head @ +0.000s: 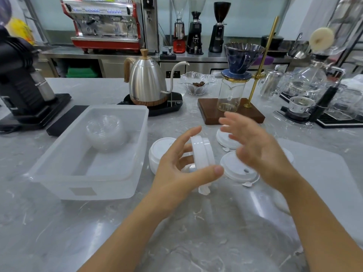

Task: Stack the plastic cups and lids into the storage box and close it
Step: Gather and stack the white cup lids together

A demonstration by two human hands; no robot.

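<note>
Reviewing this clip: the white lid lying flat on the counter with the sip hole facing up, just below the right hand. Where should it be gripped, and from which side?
Grip the flat white lid by its outer rim, coming from above with fingers pinching opposite edges. It lies flat on the counter with its raised top up, so only the rim offers purchase. The open right hand hovers over it; the left hand already holds stacked lids.

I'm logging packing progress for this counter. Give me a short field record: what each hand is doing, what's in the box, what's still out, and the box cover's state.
left hand: holds a pair of white lids on edge between thumb and fingers
right hand: open, blurred, above the counter, holding nothing
storage box: open, with a stack of clear lids inside
still out: lid stack, lid with sip hole, far lid
box cover: flat on the counter, right side
</note>
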